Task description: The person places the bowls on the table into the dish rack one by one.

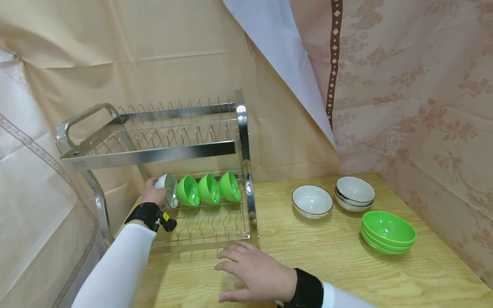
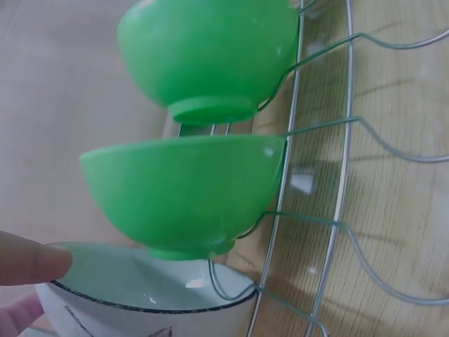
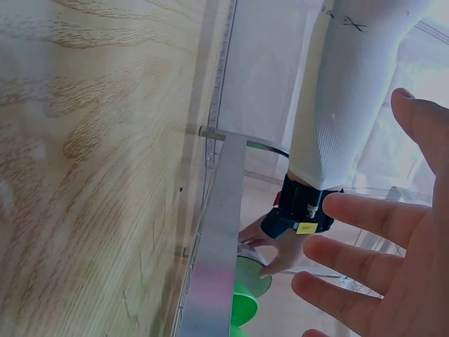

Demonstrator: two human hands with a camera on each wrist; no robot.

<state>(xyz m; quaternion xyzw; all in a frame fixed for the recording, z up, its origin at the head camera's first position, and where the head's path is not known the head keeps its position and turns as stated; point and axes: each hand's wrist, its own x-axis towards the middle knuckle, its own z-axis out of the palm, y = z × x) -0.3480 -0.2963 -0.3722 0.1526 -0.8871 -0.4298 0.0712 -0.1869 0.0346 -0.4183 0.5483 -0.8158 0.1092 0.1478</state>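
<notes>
My left hand grips a white bowl with a dark rim by its edge, thumb on the inside. The bowl stands tilted on its side in the lower tier of the metal dish rack, at the left end of a row. Beside it lean three green bowls, each between the wires. In the left wrist view, the white bowl's rim sits right by the nearest green bowl. My right hand hovers with fingers spread in front of the rack's right corner, holding nothing.
On the wooden table, right of the rack, stand a single white bowl, a stack of white bowls and a stack of green bowls. The rack's upper tier overhangs the bowls. Cloth curtains hang behind.
</notes>
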